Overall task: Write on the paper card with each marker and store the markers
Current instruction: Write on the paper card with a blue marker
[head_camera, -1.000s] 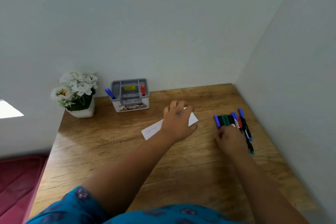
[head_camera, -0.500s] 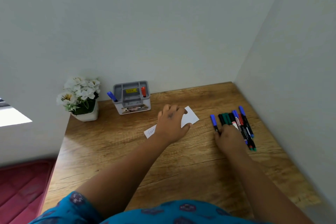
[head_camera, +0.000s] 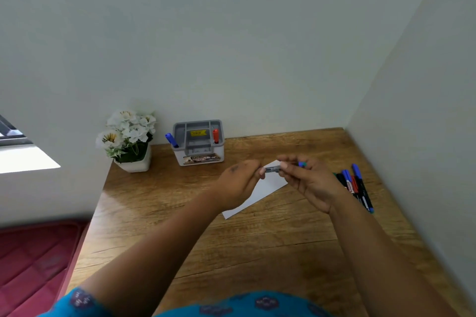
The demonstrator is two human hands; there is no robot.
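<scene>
Marker (head_camera: pixel 272 169) gripped between left hand (head_camera: pixel 238 183), right hand (head_camera: pixel 310 183).

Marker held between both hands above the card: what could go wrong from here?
If the cap pops off the marker suddenly, the left hand or right hand may jerk and ink the fingers. The card lies loose below, so a dropped cap or marker could shift it or roll toward the pile of markers.

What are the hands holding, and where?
A marker, held above the paper card: the left hand pinches one end, the right hand grips the other.
</scene>
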